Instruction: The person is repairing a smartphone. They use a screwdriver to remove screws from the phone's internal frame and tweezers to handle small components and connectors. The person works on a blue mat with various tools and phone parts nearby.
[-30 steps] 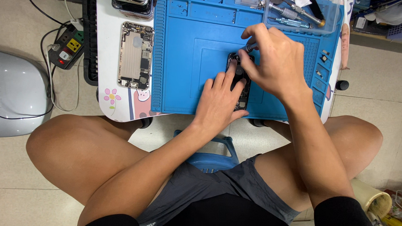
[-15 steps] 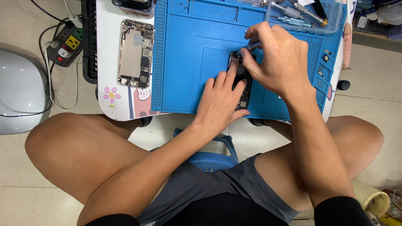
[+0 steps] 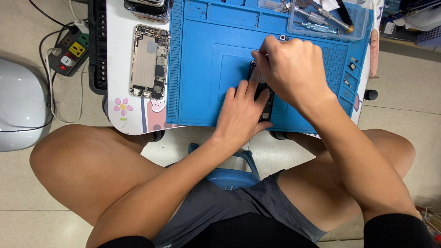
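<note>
So you're perched on that little blue stool (image 3: 232, 172), knees apart, leaning over the blue repair mat (image 3: 204, 66), and I'll use the mat as the anchor for everything else.

Near edge of the mat, middle: your left hand (image 3: 239, 113) lies flat, fingers spread narrow and pressed down on the dark phone part (image 3: 264, 100), pinning it in place. Most of that part is hidden under your hands, so I can't tell if it's a board, a screen or a frame. Right on top of it, your right hand (image 3: 289, 70) is curled tight with the fingertips pinched together at the part's far end. It looks like you're gripping something tiny or a slim tool, but I can't tell what's in there.

Progress-wise, my read: you're mid-job. The opened phone housing (image 3: 150, 60) lies gutted just off the mat's left edge on the white table (image 3: 119, 83), so teardown seems done there, and nothing looks reassembled yet.

At the mat's far right corner sits the clear tray (image 3: 326, 15) with screwdrivers and tweezers. Beyond the far left corner is a stack of phones (image 3: 148, 4), and well left of the mat, on the floor, a power strip (image 3: 67, 55).
</note>
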